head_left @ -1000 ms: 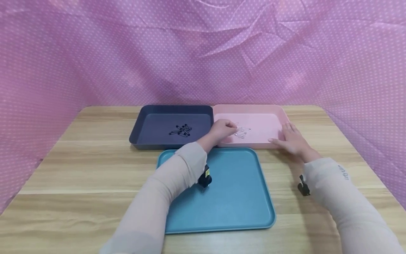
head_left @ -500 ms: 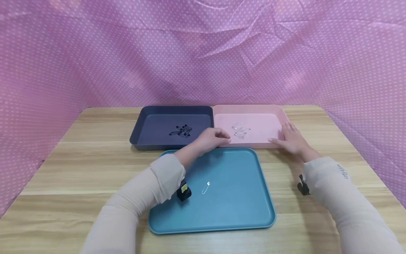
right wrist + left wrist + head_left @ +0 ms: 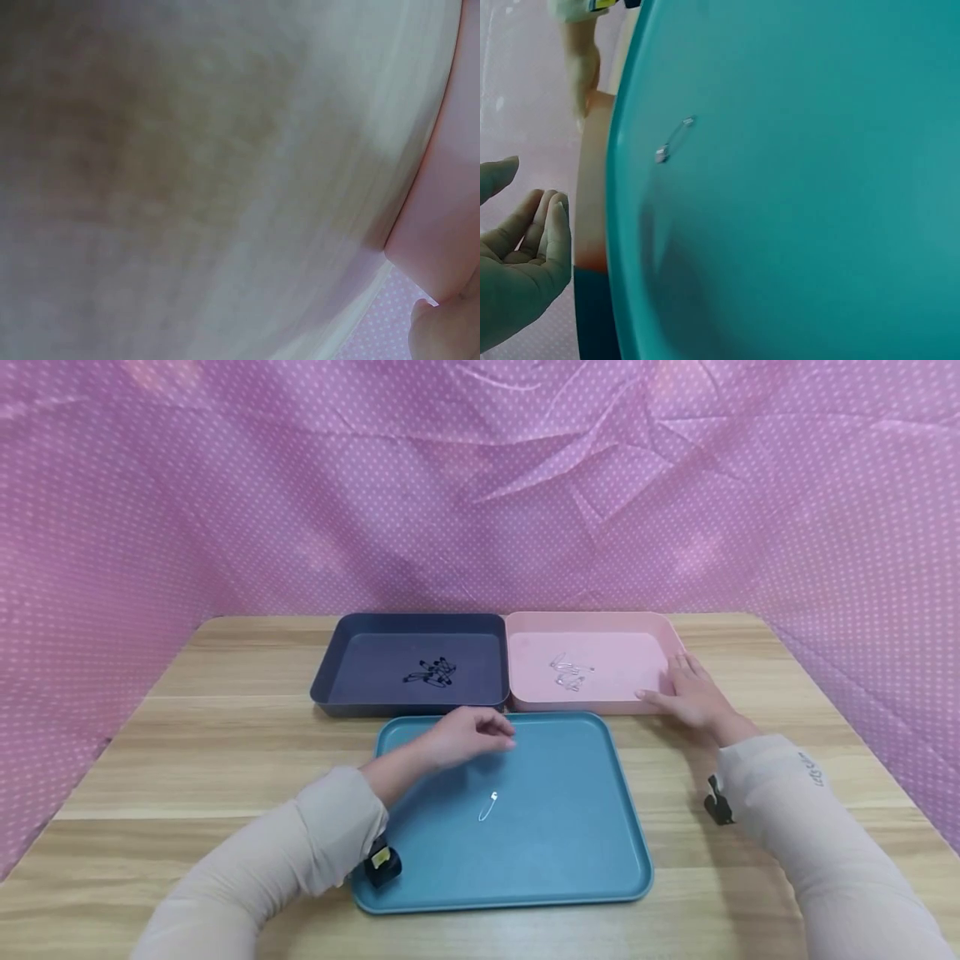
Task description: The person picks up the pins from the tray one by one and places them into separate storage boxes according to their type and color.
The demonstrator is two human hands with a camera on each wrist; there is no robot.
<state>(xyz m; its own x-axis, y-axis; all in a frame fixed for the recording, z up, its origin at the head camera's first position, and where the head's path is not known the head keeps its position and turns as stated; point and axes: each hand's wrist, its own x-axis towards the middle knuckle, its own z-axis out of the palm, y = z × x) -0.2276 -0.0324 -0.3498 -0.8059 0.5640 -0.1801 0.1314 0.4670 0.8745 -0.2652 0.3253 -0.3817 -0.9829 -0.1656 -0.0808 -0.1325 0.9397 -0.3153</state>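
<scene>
My left hand [image 3: 468, 737] hovers over the back part of the teal tray [image 3: 555, 860]. Its fingers are loosely bent and apart from the thumb, and nothing lies between them in the left wrist view. In front of it, a single silver safety pin [image 3: 487, 807] lies on the teal tray. My right hand [image 3: 693, 697] rests against the front right corner of the pink tray [image 3: 630, 652], fingers straight and thumb spread along the front rim. Several silver safety pins [image 3: 572, 675] lie in the pink tray. In the navy tray [image 3: 375, 656] is a small pile of black safety pins [image 3: 432, 672].
The navy and pink trays stand side by side behind the teal one, on a wooden table [image 3: 225, 735]. A pink dotted cloth [image 3: 480, 485] hangs behind and along the sides. Black wrist cameras show under both sleeves [image 3: 330, 827].
My left hand has drawn back from the pink tray, toward me and left, to above the teal tray. The pin on the teal tray has come into sight. My right hand stays put.
</scene>
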